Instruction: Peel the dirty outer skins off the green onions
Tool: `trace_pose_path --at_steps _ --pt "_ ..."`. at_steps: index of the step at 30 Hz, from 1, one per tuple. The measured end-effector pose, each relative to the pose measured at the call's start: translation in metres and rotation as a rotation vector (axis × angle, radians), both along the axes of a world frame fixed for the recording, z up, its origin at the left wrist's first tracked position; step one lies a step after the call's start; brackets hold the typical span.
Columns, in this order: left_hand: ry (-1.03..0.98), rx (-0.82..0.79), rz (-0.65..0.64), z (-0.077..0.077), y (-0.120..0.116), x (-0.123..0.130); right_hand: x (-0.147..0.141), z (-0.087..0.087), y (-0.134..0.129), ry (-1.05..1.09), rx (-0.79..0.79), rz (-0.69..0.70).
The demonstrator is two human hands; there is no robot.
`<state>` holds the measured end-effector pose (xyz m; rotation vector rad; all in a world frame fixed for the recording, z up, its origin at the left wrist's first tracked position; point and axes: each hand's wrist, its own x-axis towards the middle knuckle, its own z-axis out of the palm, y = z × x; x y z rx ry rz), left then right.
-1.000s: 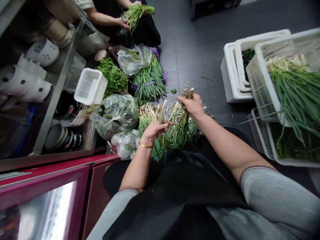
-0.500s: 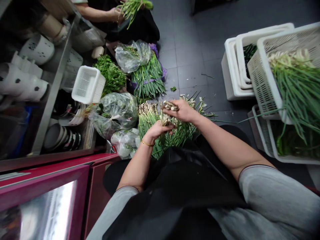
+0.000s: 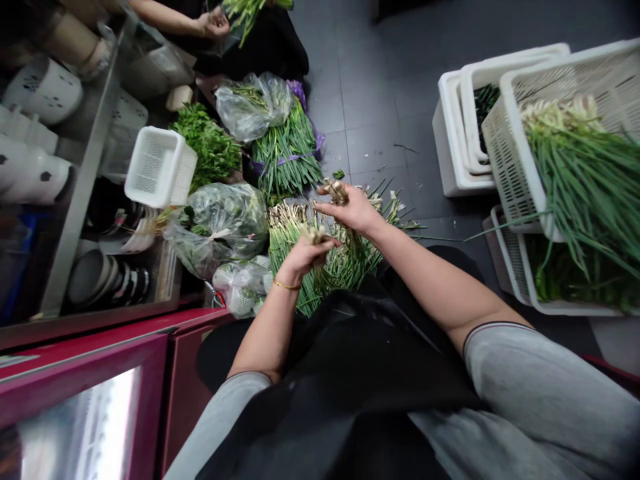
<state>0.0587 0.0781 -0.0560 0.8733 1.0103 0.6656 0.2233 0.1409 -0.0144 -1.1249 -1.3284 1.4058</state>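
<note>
My left hand [image 3: 306,257], with a gold bangle at the wrist, is closed round the pale root ends of some scallions [image 3: 314,235]. Just above and to its right, my right hand [image 3: 353,207] grips a small bunch of scallions [image 3: 336,191] by their brownish root ends, the green parts hanging below the palm. The two hands are apart. Beneath them a pile of loose scallions [image 3: 285,233] lies on the floor, roots away from me.
White baskets [image 3: 533,167] with scallions and greens stand at the right. Bagged vegetables [image 3: 220,223], a purple-tied bundle [image 3: 287,160] and a small white basket [image 3: 159,167] lie left. Behind them, a person's hand [image 3: 215,23] is beside greens. A metal shelf [image 3: 85,180] stands far left.
My hands have moved farther apart, the right one rising slightly with its bunch. The other person's hand has separated from the greens. The whole view has shifted a little.
</note>
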Motion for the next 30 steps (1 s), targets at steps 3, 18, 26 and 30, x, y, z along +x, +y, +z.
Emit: trace_pose_path --at_steps 3,18,26,30 --pt "0.043 0.084 0.241 0.012 0.002 -0.005 0.006 -0.004 0.011 0.230 -0.293 -0.029" --pt "0.007 0.094 0.266 0.002 0.000 0.019 0.002 -0.003 -0.002 0.478 -0.464 0.009" --pt "0.126 0.255 0.566 -0.013 0.006 0.040 -0.028 -0.029 -0.012 0.442 -0.213 -0.152" --pt "0.205 0.317 0.600 -0.018 0.015 0.041 -0.038 -0.035 -0.021 0.380 -0.055 -0.159"
